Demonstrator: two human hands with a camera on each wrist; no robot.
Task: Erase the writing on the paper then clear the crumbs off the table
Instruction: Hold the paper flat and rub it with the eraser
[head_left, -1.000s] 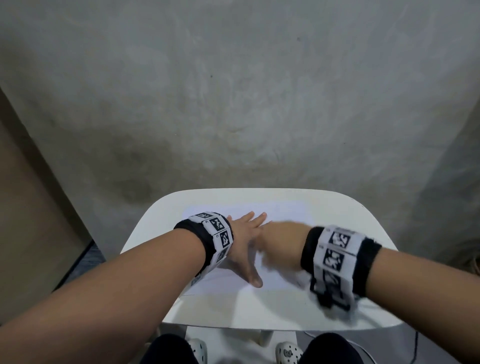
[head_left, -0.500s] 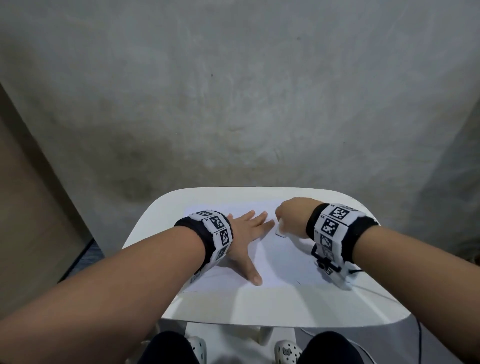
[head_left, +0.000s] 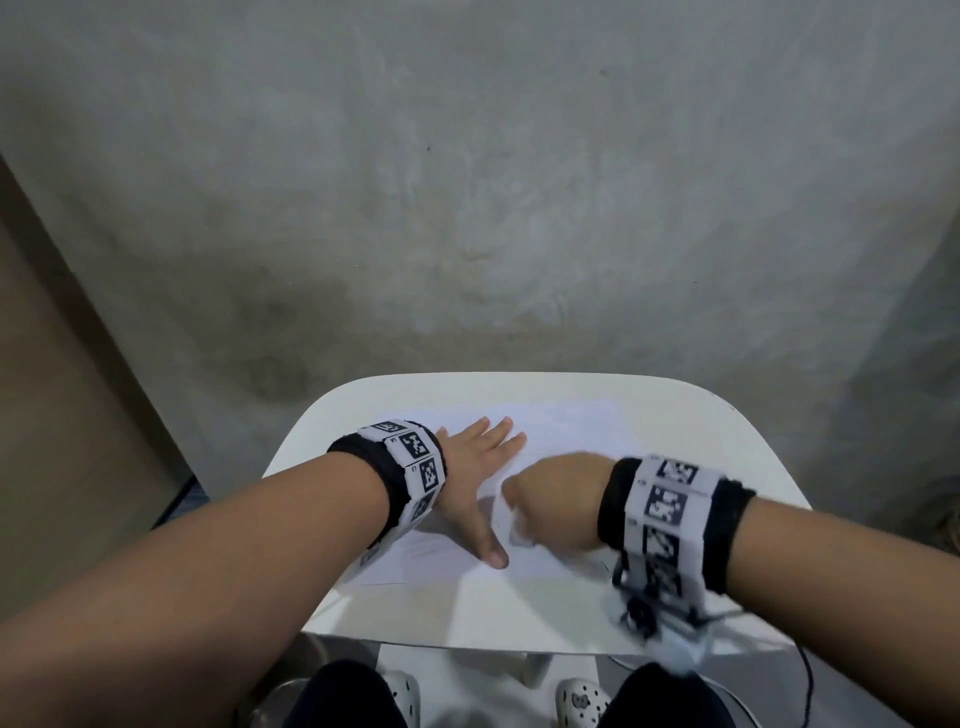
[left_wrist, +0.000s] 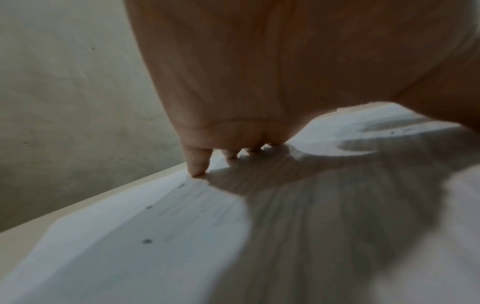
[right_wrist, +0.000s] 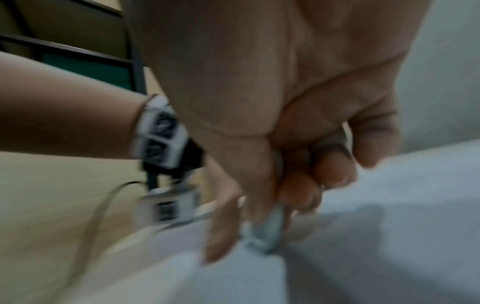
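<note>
On the small white rounded table (head_left: 519, 613) against a grey wall, the left hand (head_left: 470, 470) lies flat, fingers spread, pinning the white paper sheet (head_left: 566, 431) still — while the right hand (head_left: 556, 501) curls round what looks like a pale eraser (right_wrist: 267, 230), rubbing.

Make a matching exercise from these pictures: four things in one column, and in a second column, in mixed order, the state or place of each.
Things
1. left hand
2. right hand
3. paper
4. eraser

States or places
A. lies flat on the white table
B. pinched at the fingertips, its end on the sheet
C. fingers spread, pressing the sheet down
D. fingers curled round a small pale block

Pairs: 1-C, 2-D, 3-A, 4-B
</note>
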